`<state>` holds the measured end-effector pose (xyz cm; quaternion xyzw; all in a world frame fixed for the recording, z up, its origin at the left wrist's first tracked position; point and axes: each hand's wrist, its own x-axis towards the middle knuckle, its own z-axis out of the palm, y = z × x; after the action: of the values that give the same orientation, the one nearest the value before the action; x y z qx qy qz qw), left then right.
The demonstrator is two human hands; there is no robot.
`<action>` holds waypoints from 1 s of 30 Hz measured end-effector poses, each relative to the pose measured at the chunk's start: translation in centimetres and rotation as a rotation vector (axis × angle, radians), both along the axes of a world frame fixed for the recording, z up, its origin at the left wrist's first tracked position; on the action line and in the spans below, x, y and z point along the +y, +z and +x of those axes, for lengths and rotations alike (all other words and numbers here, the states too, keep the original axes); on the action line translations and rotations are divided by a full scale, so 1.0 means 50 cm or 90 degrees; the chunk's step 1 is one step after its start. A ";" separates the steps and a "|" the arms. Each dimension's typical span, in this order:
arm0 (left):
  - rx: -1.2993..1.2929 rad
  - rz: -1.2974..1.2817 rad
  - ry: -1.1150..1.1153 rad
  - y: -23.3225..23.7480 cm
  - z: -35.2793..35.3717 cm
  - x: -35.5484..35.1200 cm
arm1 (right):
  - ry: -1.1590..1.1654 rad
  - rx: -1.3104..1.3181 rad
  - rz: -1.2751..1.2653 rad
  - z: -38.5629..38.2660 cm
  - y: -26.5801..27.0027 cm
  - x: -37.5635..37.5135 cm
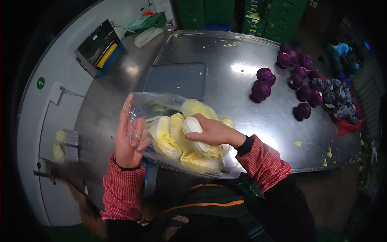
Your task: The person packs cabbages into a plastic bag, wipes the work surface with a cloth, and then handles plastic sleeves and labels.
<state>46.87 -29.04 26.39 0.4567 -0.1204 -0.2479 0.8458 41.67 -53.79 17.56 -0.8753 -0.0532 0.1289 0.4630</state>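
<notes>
A clear plastic bag (155, 101) with several pale yellow and white Chinese cabbages (167, 137) in it lies at the table's near edge. At the bag's left end, my left hand (131, 133) has its fingers curled on the film, with the index finger stretched upward along the bag's edge. My right hand (213, 131) grips one Chinese cabbage (192, 127) on top of the others, thumb on its near side. The tips of my right fingers are hidden behind that cabbage.
A grey tray (173, 78) lies on the steel table (225, 56) beyond the bag. Several red cabbages (261, 90) stand at the right, beside a red net (350, 126) of dark cabbages. Green crates (278, 20) are stacked behind. A scale-like device (100, 48) sits at the left wall.
</notes>
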 end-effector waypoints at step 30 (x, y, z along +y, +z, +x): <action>0.115 -0.149 -0.129 -0.060 0.043 0.035 | -0.374 -0.280 -0.083 -0.134 -0.148 0.049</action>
<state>49.01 -27.29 23.38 0.3168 -0.1171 -0.3559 0.8714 34.98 -51.32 10.18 -0.8876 0.1105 -0.1974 0.4011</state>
